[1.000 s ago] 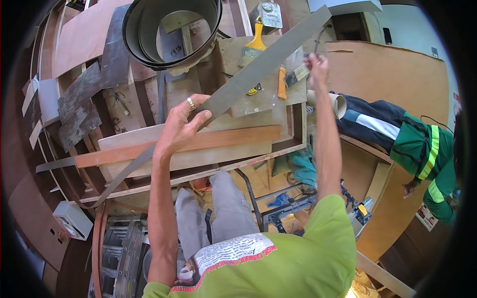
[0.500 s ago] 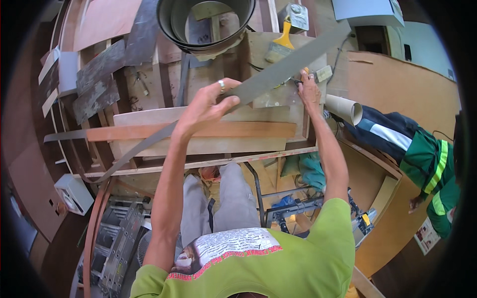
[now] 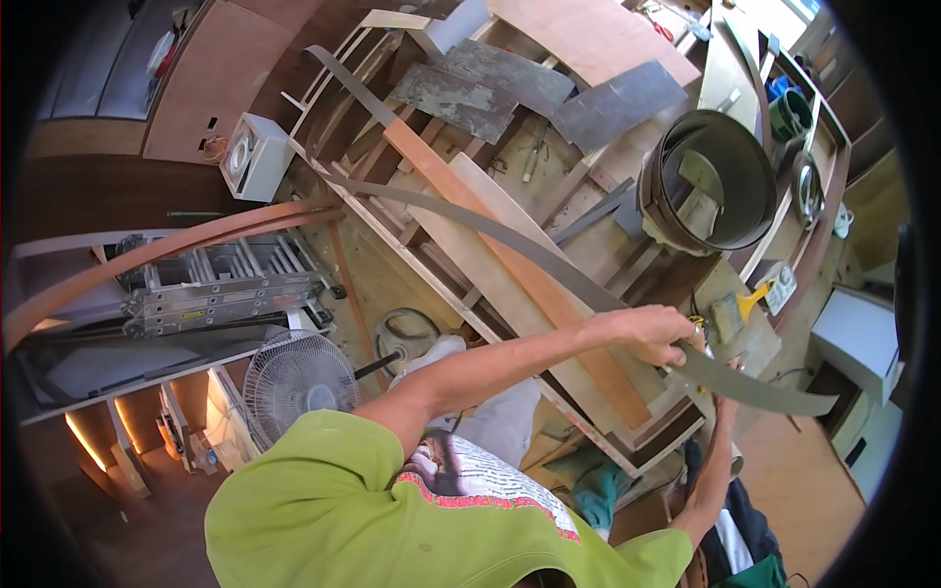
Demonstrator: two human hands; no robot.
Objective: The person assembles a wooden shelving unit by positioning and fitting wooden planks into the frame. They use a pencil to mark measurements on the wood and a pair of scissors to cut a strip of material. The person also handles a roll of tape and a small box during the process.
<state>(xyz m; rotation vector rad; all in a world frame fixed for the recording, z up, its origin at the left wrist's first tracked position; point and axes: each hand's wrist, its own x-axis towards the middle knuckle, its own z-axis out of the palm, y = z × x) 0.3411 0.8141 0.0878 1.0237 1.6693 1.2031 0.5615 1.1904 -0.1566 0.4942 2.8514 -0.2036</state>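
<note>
Across the wooden frame point(image 3: 669, 446) slants a long grey strip point(image 3: 548, 261), gripped partway along by the left hand point(image 3: 657, 333), thumb and fingers clamped on it, with its near end jutting out beyond the hand to the right. The right hand point(image 3: 726, 404) is just beside that end, partly behind it, and I cannot tell whether its fingers are together, apart or on something. The strip looks thin and bendy, so with so much length beyond one grip it could twist, kink or spring sideways; a careless swing of the near end might knock the paintbrush point(image 3: 753, 299) or the tin point(image 3: 779, 287) beside it, and the far part could catch on the frame's edge or drag the orange-brown board point(image 3: 549, 294) askew. The frame is divided into bays, with boards and dark sheets point(image 3: 616, 103) lying across them. A big dark hoop point(image 3: 655, 186) stands open upward, a pale piece of wood showing inside; whether it has a bottom is unclear. The green bucket point(image 3: 790, 116) has something blue by its mouth, too small to name. At lower left, a lit shelf point(image 3: 147, 384) holds small odds and ends.
</note>
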